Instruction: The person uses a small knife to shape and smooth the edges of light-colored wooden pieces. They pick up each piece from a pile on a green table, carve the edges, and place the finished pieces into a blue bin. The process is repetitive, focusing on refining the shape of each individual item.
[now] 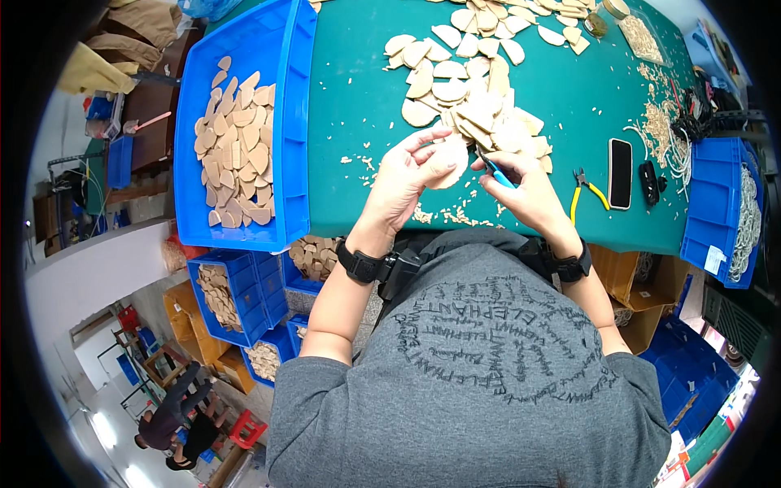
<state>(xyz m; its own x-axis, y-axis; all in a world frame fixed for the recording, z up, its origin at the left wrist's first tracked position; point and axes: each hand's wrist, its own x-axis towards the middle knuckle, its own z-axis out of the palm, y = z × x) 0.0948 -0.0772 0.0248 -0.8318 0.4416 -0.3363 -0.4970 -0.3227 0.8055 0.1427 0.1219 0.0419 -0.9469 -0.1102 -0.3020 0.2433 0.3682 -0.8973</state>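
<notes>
Between the fingers and thumb of my left hand is a pale, rounded flat wooden piece, raised over the table's near side. My right hand is wrapped round blue-handled pliers, whose dark jaws point toward that piece; whether they touch it I cannot tell. Just beyond both hands lies a heap of similar half-round wooden pieces on the green table. Small pale offcuts are scattered below my hands.
A blue bin of wooden pieces stands at the left. To the right lie yellow-handled cutters, a phone and a black object, near a blue crate of cord. More filled blue bins stand below the table's left side.
</notes>
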